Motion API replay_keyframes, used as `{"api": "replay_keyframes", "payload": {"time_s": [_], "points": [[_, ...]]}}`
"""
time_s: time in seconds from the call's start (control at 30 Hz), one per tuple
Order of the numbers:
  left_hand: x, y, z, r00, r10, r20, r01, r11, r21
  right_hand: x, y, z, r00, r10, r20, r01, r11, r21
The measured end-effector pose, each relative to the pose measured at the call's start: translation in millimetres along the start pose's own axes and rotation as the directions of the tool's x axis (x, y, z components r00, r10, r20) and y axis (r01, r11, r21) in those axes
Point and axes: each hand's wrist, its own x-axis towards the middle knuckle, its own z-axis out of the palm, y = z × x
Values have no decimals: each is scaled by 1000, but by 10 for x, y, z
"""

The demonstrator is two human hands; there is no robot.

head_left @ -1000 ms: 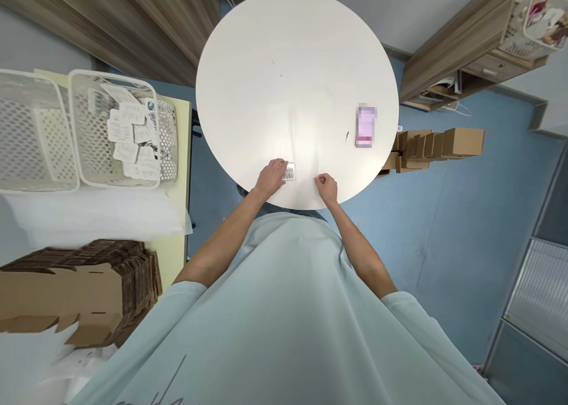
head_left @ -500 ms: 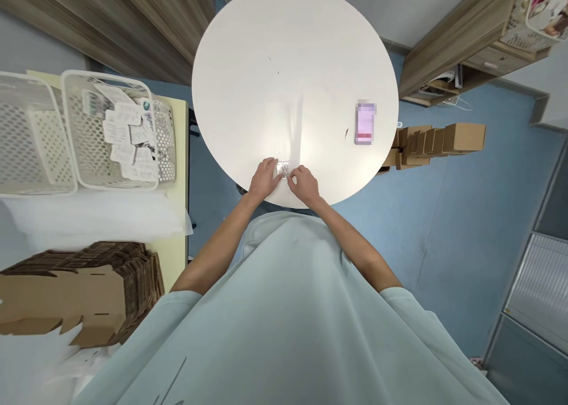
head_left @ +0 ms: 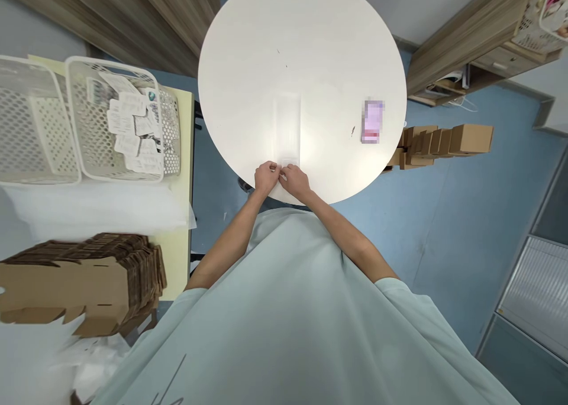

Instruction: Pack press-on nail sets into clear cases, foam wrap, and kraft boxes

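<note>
A long, see-through piece of clear plastic (head_left: 288, 124) stretches away from me over the white round table (head_left: 239, 91), faint against its surface. At its near end, close to the table's front edge, my left hand (head_left: 267, 177) is closed in a pinch. Right beside it, my right hand (head_left: 294, 181) is closed too, its fingertips almost meeting the left ones. Both hands seem to grip the plastic's near end. Any small item between the fingertips is hidden.
A blurred purple phone-like object (head_left: 373, 121) lies on the table's right side. At left, a side table (head_left: 175, 230) bears white baskets (head_left: 113, 177), one with carded packets, and stacked flat cardboard (head_left: 66, 287). Small brown boxes (head_left: 470, 139) stand at right.
The small clear packet seen between my hands is now covered by my fingers. My hands have drawn closer together, and the long plastic shows more plainly beyond them. The view has shifted slightly.
</note>
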Motion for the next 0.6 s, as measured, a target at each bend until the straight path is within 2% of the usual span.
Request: {"api": "replay_keyframes", "payload": {"time_s": [0.1,0.27,0.43,0.6], "points": [[22,-17,3,1000,-17,-14,17,999,31,-52,75,-73,997,54,-47,-51,997,53],[27,-22,8,997,-56,-45,59,996,60,-84,297,-223,953,265,-145,-237,954,185],[23,-13,36,997,-65,-33,67,995,67,5,405,-233,909,414,-39,-381,867,320],[17,-21,73,996,-59,-65,66,993,99,65,379,-172,901,432,-23,-388,830,400]]}}
